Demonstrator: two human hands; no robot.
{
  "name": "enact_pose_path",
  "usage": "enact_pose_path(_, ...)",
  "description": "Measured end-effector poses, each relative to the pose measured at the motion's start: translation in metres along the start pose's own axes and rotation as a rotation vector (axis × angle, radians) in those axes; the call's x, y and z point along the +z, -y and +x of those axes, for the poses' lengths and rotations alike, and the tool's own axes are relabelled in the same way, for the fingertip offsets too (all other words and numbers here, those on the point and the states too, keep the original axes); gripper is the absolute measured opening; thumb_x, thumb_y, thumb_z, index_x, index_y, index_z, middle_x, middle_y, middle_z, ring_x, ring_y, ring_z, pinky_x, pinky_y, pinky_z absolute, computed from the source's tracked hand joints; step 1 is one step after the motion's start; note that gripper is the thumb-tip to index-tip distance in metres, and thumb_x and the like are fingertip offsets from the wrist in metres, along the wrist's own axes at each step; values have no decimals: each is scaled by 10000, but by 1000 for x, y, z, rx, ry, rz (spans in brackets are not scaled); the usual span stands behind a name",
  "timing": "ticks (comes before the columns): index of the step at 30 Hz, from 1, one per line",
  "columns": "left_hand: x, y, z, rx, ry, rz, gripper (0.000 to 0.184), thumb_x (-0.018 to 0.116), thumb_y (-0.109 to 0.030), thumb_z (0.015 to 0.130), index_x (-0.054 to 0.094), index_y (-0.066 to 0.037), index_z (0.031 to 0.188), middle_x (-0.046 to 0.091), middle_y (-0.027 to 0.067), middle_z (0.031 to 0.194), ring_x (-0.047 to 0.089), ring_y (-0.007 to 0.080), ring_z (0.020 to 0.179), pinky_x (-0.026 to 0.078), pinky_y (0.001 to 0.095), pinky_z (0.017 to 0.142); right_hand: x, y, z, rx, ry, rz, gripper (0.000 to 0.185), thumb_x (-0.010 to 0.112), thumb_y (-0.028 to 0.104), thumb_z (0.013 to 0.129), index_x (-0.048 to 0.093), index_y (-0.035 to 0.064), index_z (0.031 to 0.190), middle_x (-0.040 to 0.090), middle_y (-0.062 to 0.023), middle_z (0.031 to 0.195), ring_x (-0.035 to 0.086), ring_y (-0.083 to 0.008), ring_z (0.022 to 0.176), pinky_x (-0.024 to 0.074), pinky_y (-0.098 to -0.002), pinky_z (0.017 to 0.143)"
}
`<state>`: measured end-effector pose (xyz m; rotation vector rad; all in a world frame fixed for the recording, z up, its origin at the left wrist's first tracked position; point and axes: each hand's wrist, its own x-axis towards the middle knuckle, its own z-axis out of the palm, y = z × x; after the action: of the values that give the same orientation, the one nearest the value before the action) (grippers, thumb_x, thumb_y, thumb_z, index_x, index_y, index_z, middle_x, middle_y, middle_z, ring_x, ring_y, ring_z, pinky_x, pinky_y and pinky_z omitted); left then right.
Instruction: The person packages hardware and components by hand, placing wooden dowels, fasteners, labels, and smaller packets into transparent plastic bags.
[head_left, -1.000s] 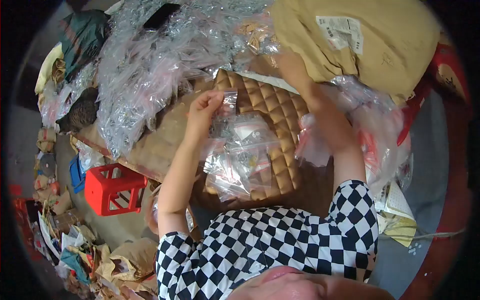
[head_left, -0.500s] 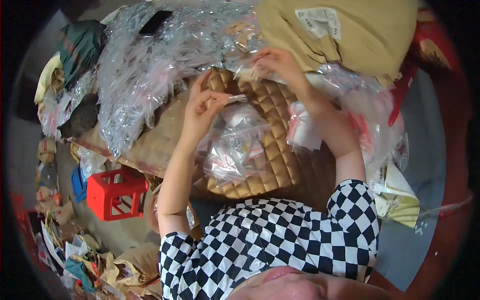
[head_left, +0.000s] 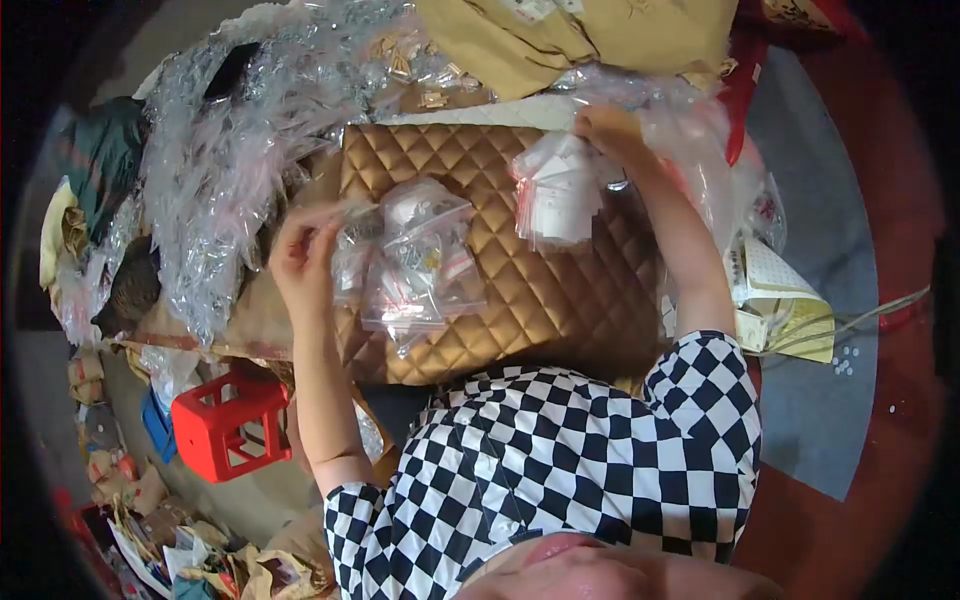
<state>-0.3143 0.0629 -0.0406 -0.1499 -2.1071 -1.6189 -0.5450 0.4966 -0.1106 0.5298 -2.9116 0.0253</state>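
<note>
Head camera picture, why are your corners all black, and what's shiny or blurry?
Head view: dark, curved edges, probably from a wide lens; head view: bright glare on the clear bags; head view: the left hand has blurred fingers.

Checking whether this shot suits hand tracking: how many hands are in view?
2: the left hand, left of the clear bag pile, and the right hand, by the upper end of the whitish bag stack. No third hand seems hidden.
</note>
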Motion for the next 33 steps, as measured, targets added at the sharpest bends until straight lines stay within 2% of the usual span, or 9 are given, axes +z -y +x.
enact_pose_path(2, 3, -2, -2, 81, -50, 59, 135, 636, 39, 879, 658, -15, 1002, 648, 39, 1020, 598, 110, 888, 482, 242, 826, 7, -3, -2, -55, -150, -142, 275, 626, 323, 840, 653, 59, 915, 670, -86, 856, 650, -201, 806, 493, -374, 689)
enact_pose_path(4, 10, -15, -5, 126, -158, 69, 89, 626, 13, 905, 651, 1, 989, 650, 30, 979, 596, 101, 878, 485, 241, 814, -32, 3, -8, 58, -229, 623, 198, 603, 261, 870, 609, 65, 842, 610, -15, 779, 574, -133, 722, 450, -316, 625)
enact_pose_path(5, 8, -18, -9, 117, -151, 70, 89, 626, 13, 905, 651, 1, 989, 650, 30, 979, 596, 101, 878, 485, 241, 814, -55, 9, -17, 65, -220, 626, 198, 603, 261, 870, 609, 65, 842, 610, -15, 779, 574, -133, 722, 450, -316, 625)
enact_pose_path(7, -1, -20, -19, -53, -189, 14, 67, 623, -16, 930, 650, 10, 986, 653, 27, 973, 606, 100, 861, 491, 236, 801, -97, 32, -49, 118, 75, 1309, 158, 608, 233, 885, 620, 78, 917, 573, 22, 767, 522, -87, 711, 421, -256, 616)
enact_pose_path(9, -1, -17, -24, -67, -155, -37, 102, 627, -49, 943, 649, 21, 1014, 659, 24, 969, 606, 83, 848, 495, 225, 782, -114, 69, -92, 54, 112, 899, 196, 592, 179, 892, 637, 102, 1066, 640, -43, 827, 615, -172, 790, 502, -354, 711)
enact_pose_path(12, 5, -10, -31, -117, -169, 5, 120, 635, -52, 939, 657, 25, 1028, 670, 27, 938, 597, 64, 833, 492, 214, 764, -73, 75, -131, -217, 361, 913, 406, 719, 152, 810, 602, 132, 1198, 624, -83, 1000, 608, -233, 961, 503, -367, 818)
enact_pose_path(14, 4, -1, -37, -149, -64, 4, 127, 642, -54, 935, 667, 27, 1030, 676, 23, 910, 586, 56, 830, 485, 206, 752, -42, 84, -154, -249, 107, 465, 613, 810, 162, 708, 547, 140, 1262, 573, -98, 1103, 558, -297, 1073, 493, -394, 875)
enact_pose_path(17, 10, -8, -38, -159, -30, 9, 123, 648, -53, 929, 677, 24, 1020, 676, 22, 893, 581, 56, 818, 475, 202, 747, -28, 85, -161, -224, -115, 479, 580, 823, 199, 672, 564, 117, 1184, 543, -136, 1094, 519, -346, 1090, 469, -410, 876)
enact_pose_path(33, 3, -20, -47, -64, -8, 184, 112, 659, -60, 917, 692, 6, 1002, 683, 18, 871, 590, 71, 787, 481, 225, 725, -60, 70, -153, 100, 277, 676, 258, 745, 129, 766, 604, 29, 958, 566, -59, 799, 577, -167, 746, 474, -320, 688)
